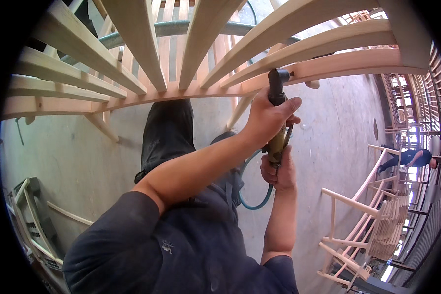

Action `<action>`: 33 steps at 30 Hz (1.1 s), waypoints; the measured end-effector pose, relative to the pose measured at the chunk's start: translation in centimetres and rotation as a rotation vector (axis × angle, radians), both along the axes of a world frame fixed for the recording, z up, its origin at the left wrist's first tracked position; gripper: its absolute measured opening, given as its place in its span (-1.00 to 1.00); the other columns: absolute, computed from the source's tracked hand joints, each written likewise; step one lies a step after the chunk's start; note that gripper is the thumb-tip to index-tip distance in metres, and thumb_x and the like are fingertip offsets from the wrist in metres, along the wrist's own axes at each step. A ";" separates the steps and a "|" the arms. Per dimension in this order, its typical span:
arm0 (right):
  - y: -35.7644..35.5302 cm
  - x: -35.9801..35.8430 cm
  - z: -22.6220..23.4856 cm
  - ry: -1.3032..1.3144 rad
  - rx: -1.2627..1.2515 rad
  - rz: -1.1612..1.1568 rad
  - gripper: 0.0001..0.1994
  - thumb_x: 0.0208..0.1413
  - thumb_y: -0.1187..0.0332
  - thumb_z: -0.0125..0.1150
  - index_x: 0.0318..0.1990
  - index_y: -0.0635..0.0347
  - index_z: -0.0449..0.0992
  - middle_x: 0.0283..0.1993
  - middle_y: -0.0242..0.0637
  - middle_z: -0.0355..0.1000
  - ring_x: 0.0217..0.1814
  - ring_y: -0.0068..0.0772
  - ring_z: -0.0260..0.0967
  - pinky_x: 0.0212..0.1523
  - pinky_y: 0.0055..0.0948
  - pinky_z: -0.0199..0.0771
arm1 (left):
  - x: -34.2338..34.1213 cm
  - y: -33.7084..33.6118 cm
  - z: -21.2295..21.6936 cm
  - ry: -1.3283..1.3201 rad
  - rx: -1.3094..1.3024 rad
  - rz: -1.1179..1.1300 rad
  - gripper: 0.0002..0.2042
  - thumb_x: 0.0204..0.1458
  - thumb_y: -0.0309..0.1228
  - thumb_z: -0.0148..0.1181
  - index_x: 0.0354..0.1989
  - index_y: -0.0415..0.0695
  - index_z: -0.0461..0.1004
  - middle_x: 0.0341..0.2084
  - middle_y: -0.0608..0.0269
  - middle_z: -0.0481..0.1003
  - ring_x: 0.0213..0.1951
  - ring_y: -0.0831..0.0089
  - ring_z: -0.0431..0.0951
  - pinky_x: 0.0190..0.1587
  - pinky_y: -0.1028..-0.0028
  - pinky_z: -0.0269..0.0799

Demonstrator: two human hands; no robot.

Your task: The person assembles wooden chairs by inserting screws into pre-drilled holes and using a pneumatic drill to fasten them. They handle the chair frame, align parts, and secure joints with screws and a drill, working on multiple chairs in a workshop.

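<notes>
Gripping an air-powered angle tool [276,105] w/ both hands, operator is mid-way through working a joint on the slatted wooden frame [181,90] overhead. Left hand [268,117] is closed tight round the upper black body, fingers wrapped, just under the right-angle head. Right hand [278,171] is closed round the lower yellowish handle, thumb side up, at the point where the teal air hose [259,201] leaves the tool and loops down past the torso. Both grips full, no gap visible; neither holds anything else.

Tool head sits against the lower face of a curved rail [348,63], near where the slats fan out; tip itself too small to tell if bit or fastener is engaged. A pale rounded piece [312,84] shows just beside the head, under the same rail; nature unclear.

Judgement: step in hand is driving or finishing at this one joint, tool pressed up and sideways into the rail. Next move prob. calls for steady upward pressure, wrist square to the rail, hose kept free of the forearms.

Surrounds: grey concrete floor [83,161] below; similar frames stacked at right [372,215] and lower left [32,220]. A second person [411,159] bends over well apart at far right, not involved
</notes>
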State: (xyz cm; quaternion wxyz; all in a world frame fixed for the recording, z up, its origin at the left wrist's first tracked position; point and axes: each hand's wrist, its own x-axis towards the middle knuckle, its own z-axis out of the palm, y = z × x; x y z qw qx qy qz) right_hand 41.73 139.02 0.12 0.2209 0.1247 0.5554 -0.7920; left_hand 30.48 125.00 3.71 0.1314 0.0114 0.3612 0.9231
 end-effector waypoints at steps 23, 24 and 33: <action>-1.0 -0.1 0.5 0.117 0.131 -0.030 -0.17 0.30 -0.42 -0.29 0.02 0.34 0.43 -0.75 -0.55 0.07 -0.85 -0.72 -0.15 -0.86 -0.64 -0.19 | -0.8 -0.8 0.2 -0.066 0.087 -0.182 -0.87 -0.01 -0.47 0.25 -0.47 -0.27 0.47 -0.61 0.14 0.49 -0.49 0.25 0.65 -0.37 0.34 0.60; -1.0 -0.1 0.5 0.124 0.125 -0.024 -0.17 0.30 -0.42 -0.29 0.02 0.34 0.43 -0.75 -0.55 0.07 -0.85 -0.72 -0.15 -0.85 -0.64 -0.18 | -0.8 -0.7 0.1 -0.062 0.087 -0.183 -0.87 -0.02 -0.47 0.25 -0.47 -0.28 0.47 -0.61 0.14 0.49 -0.49 0.25 0.65 -0.39 0.36 0.58; -0.7 -0.4 0.1 0.115 0.107 -0.023 -0.19 0.30 -0.42 -0.29 0.06 0.29 0.41 -0.72 -0.53 0.09 -0.83 -0.72 -0.16 -0.83 -0.64 -0.18 | -1.1 -0.6 0.3 -0.085 0.079 -0.174 -0.88 -0.03 -0.49 0.21 -0.46 -0.30 0.45 -0.64 0.12 0.48 -0.46 0.21 0.67 -0.37 0.31 0.60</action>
